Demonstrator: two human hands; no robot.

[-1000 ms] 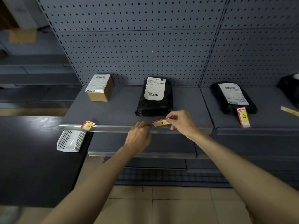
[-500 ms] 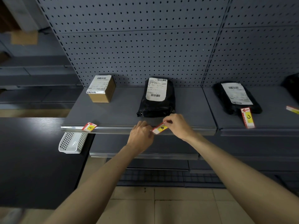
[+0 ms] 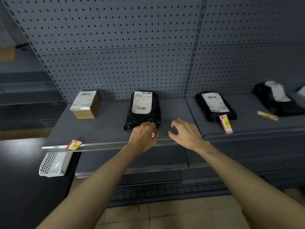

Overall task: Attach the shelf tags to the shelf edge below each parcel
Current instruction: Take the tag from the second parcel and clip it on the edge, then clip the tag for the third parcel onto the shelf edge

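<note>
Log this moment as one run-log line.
left hand: over tag B at shelf edge | right hand: open, empty | tag A: attached | tag C: loose on shelf

left hand (image 3: 144,136) covers a tag (image 3: 153,135) on the shelf edge (image 3: 105,145); right hand (image 3: 185,133) hovers at its three o'clock, fingers spread.

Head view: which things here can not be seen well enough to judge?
- Second shelf tag: only a red sliver shows; the left hand covers the rest, so its seating on the shelf edge is unknown.
- Labels on the black parcel: print too small to read.
- Far right parcel: blurred, near the frame edge.
- Loose tag beside it: marking blurred.
- White basket: contents unclear through the mesh.
</note>
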